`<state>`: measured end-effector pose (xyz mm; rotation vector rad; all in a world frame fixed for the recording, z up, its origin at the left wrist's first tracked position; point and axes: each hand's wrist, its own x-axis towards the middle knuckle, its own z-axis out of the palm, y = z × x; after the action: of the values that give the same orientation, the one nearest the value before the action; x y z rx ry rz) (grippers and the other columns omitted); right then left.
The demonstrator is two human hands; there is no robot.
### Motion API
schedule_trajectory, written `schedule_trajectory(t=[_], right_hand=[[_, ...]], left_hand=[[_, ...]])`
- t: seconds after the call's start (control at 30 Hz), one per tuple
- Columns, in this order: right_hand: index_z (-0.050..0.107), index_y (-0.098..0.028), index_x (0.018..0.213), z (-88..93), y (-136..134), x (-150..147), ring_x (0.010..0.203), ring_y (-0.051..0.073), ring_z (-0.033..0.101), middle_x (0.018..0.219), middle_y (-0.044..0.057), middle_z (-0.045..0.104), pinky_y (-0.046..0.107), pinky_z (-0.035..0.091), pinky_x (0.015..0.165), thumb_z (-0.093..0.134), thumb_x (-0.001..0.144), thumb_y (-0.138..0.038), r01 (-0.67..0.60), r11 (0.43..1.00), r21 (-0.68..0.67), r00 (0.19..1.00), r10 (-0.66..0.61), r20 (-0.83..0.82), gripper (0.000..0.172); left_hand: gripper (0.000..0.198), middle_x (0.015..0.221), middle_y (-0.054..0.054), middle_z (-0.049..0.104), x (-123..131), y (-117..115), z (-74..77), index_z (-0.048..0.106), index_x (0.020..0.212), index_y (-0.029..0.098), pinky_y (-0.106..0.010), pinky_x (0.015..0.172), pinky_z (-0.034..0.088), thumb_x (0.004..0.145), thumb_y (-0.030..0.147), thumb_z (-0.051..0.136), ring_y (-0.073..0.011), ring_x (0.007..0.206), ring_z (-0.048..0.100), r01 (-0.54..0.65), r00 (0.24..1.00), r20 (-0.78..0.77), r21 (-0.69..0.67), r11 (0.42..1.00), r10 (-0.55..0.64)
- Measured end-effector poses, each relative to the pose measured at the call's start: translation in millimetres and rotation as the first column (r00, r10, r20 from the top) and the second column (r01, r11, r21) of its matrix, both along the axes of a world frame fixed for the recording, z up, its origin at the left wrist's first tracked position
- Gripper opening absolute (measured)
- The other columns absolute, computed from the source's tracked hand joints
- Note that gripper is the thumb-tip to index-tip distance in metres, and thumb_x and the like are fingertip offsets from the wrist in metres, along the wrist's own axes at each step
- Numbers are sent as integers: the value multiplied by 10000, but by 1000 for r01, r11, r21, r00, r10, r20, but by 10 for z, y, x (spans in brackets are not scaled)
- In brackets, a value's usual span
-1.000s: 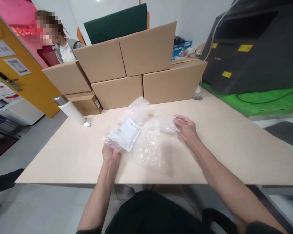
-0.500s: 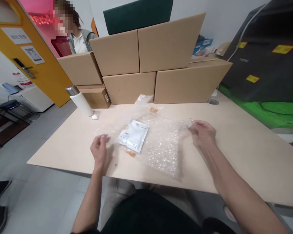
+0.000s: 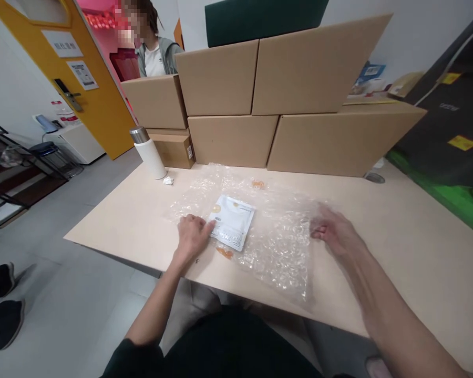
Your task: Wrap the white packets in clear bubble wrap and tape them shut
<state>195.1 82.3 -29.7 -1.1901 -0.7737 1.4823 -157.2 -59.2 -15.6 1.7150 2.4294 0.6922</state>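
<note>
A sheet of clear bubble wrap [image 3: 278, 247] lies spread over the pale table, with patches of orange-brown tape on it. On its left part rests a flat white sachet [image 3: 233, 223] with small print, slightly tilted. My left hand [image 3: 193, 236] is low at the wrap's left side, fingers bent but apart, the thumb touching the sachet's left edge. At the opposite side, my right hand [image 3: 337, 231] has its fingers curled round the wrap's right edge; the fingertips are partly blurred behind the film.
Cardboard boxes [image 3: 228, 139] are stacked along the table's back edge, a dark green box [image 3: 264, 21] on top. A white flask [image 3: 150, 157] and a small crumpled white scrap [image 3: 168, 180] stand at back left. Behind the boxes is a person [image 3: 155, 58].
My left hand has come down and right to the sachet's edge. My right hand has lowered slightly with the wrap's edge, and the wrap lies flatter. The camera view has turned left.
</note>
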Motion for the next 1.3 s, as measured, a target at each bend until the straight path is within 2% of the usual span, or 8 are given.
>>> schedule_trajectory(t=[0.1,0.27,0.57,0.9,1.03,1.17,1.23,1.3], right_hand=[[568,-210,855,57,-44,-78,477,87,579,656,-54,636,146,476,390,866,505,-116,99,994,41,995,-99,-7,469],[568,-225,891,102,50,3,458,101,572,638,-41,620,143,458,364,770,477,25,344,939,-31,939,-342,35,524],[577,-230,902,17,100,58,390,98,503,536,-47,602,139,408,314,793,463,-5,347,938,-4,934,-345,92,538],[531,-253,899,-39,92,46,439,124,489,618,-14,607,209,350,349,807,439,-80,332,943,26,921,-330,209,564],[545,-259,910,-16,105,105,709,216,605,819,24,616,351,493,583,834,464,-174,340,927,157,826,-374,421,538],[599,-206,1072,213,33,-100,1292,352,458,1223,165,584,563,312,1077,736,658,-238,43,781,623,471,-566,677,437],[632,-225,1080,343,-85,-449,1209,311,523,1217,134,608,523,395,1017,668,752,-296,-177,741,648,608,-435,664,338],[662,-257,1058,430,-236,-948,1035,259,605,1178,91,644,447,481,901,650,795,-360,-403,724,560,736,-107,669,283]], left_hand=[[303,852,-96,664,-6,62,-3,702,739,184,-392,849,436,890,389,538,-273,914,589,-9,999,45,-23,1000,10],[342,817,-67,681,-301,96,57,678,699,182,-312,741,433,913,373,492,-224,827,623,-96,993,56,-47,994,99],[281,1261,-178,617,-765,444,57,725,875,157,-423,941,409,893,351,523,-366,1186,534,-312,950,-49,-145,939,308],[272,1184,-181,661,-959,454,43,705,967,170,-390,898,431,913,350,508,-324,1121,609,-305,952,-54,-239,922,301],[216,1098,-157,711,-971,459,53,688,936,181,-395,895,425,903,329,534,-322,1093,634,-294,954,-24,-251,922,298],[189,1084,-157,723,-975,460,45,664,930,182,-413,910,412,905,310,528,-331,1091,644,-287,954,17,-236,928,299],[181,1079,-155,726,-980,462,32,652,944,184,-407,908,412,906,302,521,-328,1092,645,-287,952,41,-222,932,303],[178,1079,-150,727,-987,468,19,640,983,186,-392,895,419,899,289,521,-320,1094,646,-295,947,70,-201,934,314]])
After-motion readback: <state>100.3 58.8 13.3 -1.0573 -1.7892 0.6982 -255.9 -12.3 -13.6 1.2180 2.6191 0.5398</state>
